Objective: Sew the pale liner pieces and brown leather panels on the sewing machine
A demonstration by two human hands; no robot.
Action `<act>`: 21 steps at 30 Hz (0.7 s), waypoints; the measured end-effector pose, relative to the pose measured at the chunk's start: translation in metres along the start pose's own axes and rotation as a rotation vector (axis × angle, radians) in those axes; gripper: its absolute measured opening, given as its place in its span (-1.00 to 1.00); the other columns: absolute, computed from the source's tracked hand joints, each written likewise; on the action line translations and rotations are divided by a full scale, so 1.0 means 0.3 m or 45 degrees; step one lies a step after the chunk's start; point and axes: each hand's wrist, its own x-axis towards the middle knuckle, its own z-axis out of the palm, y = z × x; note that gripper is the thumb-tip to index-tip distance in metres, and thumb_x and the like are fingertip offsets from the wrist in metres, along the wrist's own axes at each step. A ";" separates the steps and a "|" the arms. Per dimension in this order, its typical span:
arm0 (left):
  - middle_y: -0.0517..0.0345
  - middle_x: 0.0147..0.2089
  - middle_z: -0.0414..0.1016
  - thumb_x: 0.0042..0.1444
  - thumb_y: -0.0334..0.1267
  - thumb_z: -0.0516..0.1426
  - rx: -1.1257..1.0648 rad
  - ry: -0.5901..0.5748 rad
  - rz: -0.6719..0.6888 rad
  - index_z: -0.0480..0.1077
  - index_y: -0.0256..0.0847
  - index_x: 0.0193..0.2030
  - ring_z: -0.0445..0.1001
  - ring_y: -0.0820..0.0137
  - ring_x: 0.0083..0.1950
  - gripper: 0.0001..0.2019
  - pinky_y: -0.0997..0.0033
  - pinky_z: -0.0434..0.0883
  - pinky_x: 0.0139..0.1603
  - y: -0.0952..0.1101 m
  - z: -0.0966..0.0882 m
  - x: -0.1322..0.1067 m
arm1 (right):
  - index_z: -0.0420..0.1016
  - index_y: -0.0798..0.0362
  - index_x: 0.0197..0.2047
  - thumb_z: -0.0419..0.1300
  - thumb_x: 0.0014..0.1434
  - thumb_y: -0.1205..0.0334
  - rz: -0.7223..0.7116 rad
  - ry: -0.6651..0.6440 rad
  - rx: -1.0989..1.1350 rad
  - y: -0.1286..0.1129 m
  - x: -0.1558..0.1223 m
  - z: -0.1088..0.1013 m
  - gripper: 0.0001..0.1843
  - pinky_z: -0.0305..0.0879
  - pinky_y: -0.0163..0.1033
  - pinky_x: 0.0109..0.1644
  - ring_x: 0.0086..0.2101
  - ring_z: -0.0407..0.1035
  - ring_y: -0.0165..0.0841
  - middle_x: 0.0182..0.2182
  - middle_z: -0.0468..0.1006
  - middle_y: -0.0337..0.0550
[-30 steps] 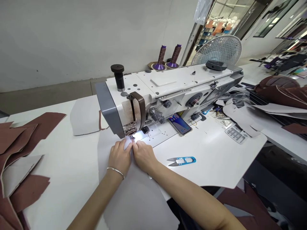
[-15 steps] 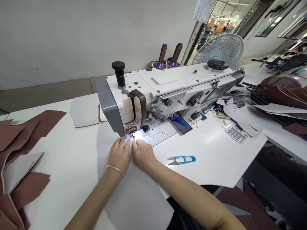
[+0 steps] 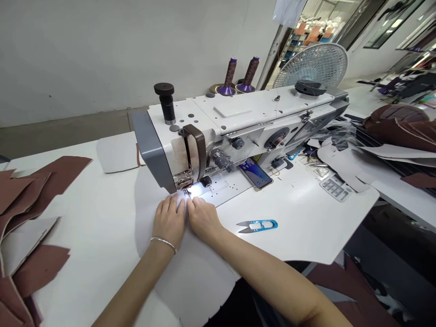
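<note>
A pale grey fabric panel lies on the white table under the needle area of a sewing machine. My left hand rests flat on the panel, its fingers stretched toward the lit presser foot and its thumb alongside. A silver bangle circles that wrist. Close beside it, my right hand has its fingers curled and pinched on the panel's right edge, just in front of the foot. The fingertips of the right hand are partly hidden.
Blue-handled thread snips lie right of my hands. Behind them, a phone sits beneath the machine arm. Brown pieces with pale backing are piled at left. Two brown thread cones and a fan stand behind the machine.
The panel has slid forward under the machine, its near edge now farther from me. Both hands keep nearly the same place by the foot. The view has shifted slightly.
</note>
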 end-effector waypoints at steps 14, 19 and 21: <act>-0.26 0.15 0.36 0.11 -0.51 -0.11 0.007 -0.036 0.014 0.38 -0.39 0.03 0.27 0.06 0.21 -0.60 0.04 0.26 0.16 -0.004 0.022 0.001 | 0.36 0.07 -0.31 -0.05 0.24 0.42 0.169 0.027 -0.028 0.004 -0.025 -0.017 -0.81 0.09 -0.28 -0.36 -0.28 0.26 -0.29 -0.36 0.39 -0.08; -0.23 0.13 0.39 0.14 -0.48 -0.12 -0.023 -0.022 0.018 0.41 -0.34 -0.01 0.31 0.07 0.18 -0.61 0.02 0.28 0.13 0.006 0.019 -0.004 | 0.34 0.06 -0.30 -0.04 0.25 0.40 0.200 -0.023 0.016 0.010 -0.030 -0.021 -0.83 0.07 -0.30 -0.42 -0.32 0.27 -0.32 -0.36 0.39 -0.10; -0.22 0.12 0.39 0.15 -0.47 -0.12 -0.026 -0.015 0.025 0.41 -0.32 0.00 0.31 0.08 0.18 -0.62 0.03 0.29 0.13 0.011 0.015 -0.006 | 0.33 0.04 -0.30 -0.06 0.28 0.36 0.218 -0.001 0.031 0.012 -0.029 -0.021 -0.81 0.06 -0.31 -0.44 -0.33 0.27 -0.33 -0.36 0.39 -0.12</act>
